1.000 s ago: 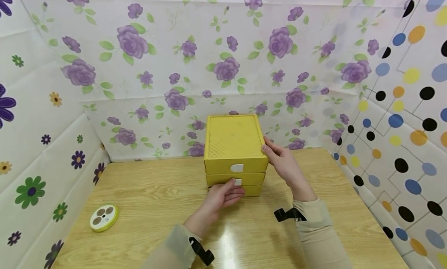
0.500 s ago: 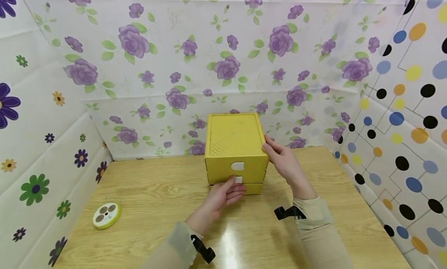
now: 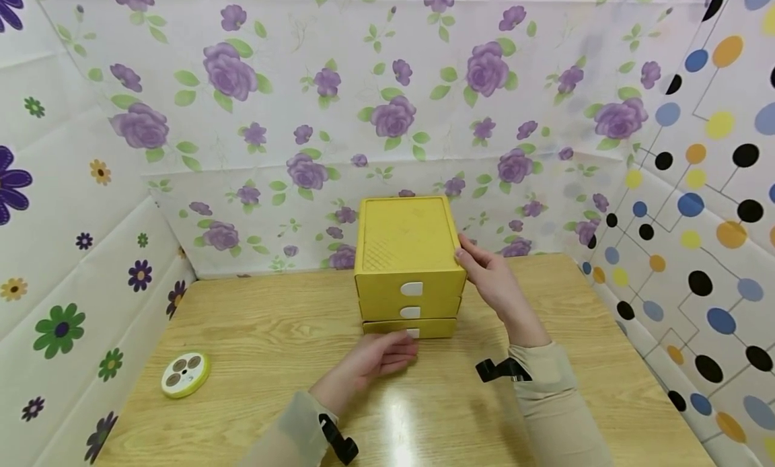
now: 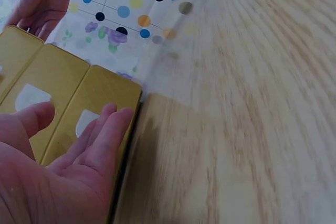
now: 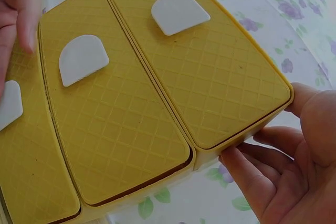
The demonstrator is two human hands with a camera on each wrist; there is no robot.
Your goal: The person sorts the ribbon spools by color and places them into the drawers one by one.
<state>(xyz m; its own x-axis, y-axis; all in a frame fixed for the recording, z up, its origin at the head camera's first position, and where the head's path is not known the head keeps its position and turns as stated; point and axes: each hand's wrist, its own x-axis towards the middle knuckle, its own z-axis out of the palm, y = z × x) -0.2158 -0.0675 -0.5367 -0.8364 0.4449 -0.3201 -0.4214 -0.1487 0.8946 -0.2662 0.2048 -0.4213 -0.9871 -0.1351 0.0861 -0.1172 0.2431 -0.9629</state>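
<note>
A yellow three-drawer box (image 3: 406,235) with white half-round handles stands on the wooden table against the back cloth. My left hand (image 3: 375,361) is palm up in front of the bottom drawer (image 3: 440,328), its thumb right at that drawer's handle (image 3: 414,333). In the left wrist view the fingers (image 4: 107,140) lie loosely extended before the lowest drawer front, thumb apart. My right hand (image 3: 501,289) holds the box's right side near the upper front corner. Its thumb sits at the top edge; bent fingers (image 5: 244,174) rest against the side wall.
A round white disc with a yellow rim and brown circles (image 3: 184,374) lies on the table (image 3: 260,332) at the left. Flowered cloth (image 3: 303,117) hangs behind; dotted cloth (image 3: 696,265) rises along the right side.
My left hand has moved down from the middle drawer's handle to the bottom drawer, uncovering the middle handle. The right hand has kept its place on the box's side.
</note>
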